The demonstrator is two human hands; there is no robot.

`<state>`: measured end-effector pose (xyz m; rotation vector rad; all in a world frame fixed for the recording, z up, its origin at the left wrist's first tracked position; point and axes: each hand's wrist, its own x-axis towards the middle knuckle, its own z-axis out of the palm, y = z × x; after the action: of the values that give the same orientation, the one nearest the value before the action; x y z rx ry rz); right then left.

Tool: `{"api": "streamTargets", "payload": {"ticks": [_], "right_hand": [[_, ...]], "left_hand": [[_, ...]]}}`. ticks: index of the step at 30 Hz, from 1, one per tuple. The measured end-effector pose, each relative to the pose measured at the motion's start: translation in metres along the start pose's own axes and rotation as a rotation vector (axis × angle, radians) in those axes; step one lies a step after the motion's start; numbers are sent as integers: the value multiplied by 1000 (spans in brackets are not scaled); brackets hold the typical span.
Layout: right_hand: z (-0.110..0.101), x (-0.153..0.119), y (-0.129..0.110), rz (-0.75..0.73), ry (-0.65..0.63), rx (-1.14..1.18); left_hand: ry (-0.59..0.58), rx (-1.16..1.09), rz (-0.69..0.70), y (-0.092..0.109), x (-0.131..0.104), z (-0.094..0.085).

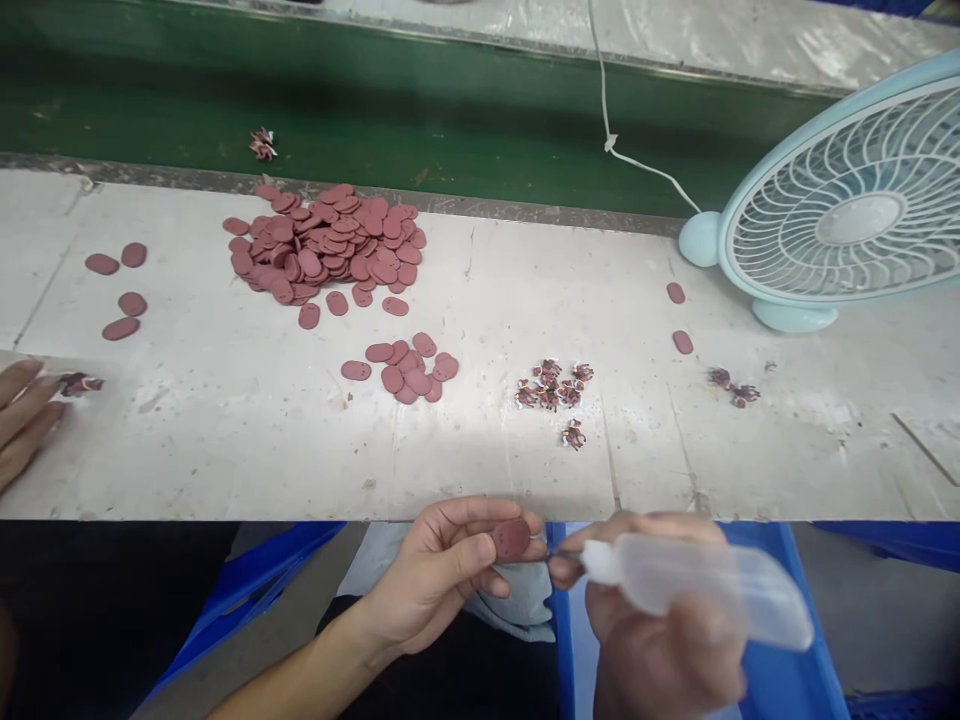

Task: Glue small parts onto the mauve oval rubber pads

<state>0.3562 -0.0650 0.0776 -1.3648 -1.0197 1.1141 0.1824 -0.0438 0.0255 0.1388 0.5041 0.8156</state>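
Between the thumb and fingers of my left hand [442, 570] is a reddish-brown oval disc [512, 539] with small holes in it. My right hand [660, 620] grips a translucent squeeze bottle [697, 580] with a white cap and a thin dark tip. The tip points left, close to the disc; whether they touch I cannot tell. Both hands are in front of the table's near edge. Beyond them on the table lie a small pile of the same discs [412, 368] and a cluster of tiny brown-and-white figures [551, 387].
A large heap of discs [330, 245] lies at the back left of the table [225, 440]. A light-blue fan [855, 210] stands at the back right. Another person's hand [22, 420] rests at the left edge near a small figure [80, 384]. Blue crates [795, 610] are below.
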Motion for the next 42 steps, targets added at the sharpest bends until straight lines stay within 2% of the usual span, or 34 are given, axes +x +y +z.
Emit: {"api": "streamTargets", "payload": {"ticks": [2,4,5,7,9,10,11,13,15,17,19,20,22,25,28,31,33,37,42], "right_hand": [[-17,27,-6,95,72,379],[-44,58,1,248,59,842],[-58,74,8,340,6,1093],[-86,102,23,569,-200,1486],[-105,117,33,748,-386,1674],[-109,117,34,788,-432,1692],[-108,114,32,757,-428,1675],[-94,97,24,553,-307,1458],[-70,77,14,289,-89,919],[-44,64,9,87,88,146],[-24,64,8,-11,123,-547],[-19,68,9,-40,100,-782],[-14,79,11,-49,40,-1025],[-18,87,7,9,46,-1044],[-21,72,-4,78,16,-745],[-17,43,-13,104,-199,-283],[-10,26,-16,90,-311,-143],[9,14,-14,37,-277,-129],[22,16,-11,47,-283,-126]], "left_hand": [[-2,-3,5,2,0,-1],[-4,-3,12,3,-1,-2],[-6,-1,15,4,-1,-2],[0,3,16,5,-1,-3],[20,3,17,6,-2,-4],[34,5,17,7,-3,-5],[51,5,19,7,-3,-6],[79,13,22,9,-4,-8],[103,22,24,12,-4,-10],[120,34,27,14,-4,-10],[134,44,28,15,-4,-10],[136,47,28,15,-4,-10],[137,47,27,15,-4,-9],[133,42,32,14,-6,-9],[131,52,50,12,-7,-9],[120,79,97,10,-6,-7],[121,114,141,8,-5,-5],[142,240,230,5,-6,-5],[84,328,293,3,-9,-7]]}}
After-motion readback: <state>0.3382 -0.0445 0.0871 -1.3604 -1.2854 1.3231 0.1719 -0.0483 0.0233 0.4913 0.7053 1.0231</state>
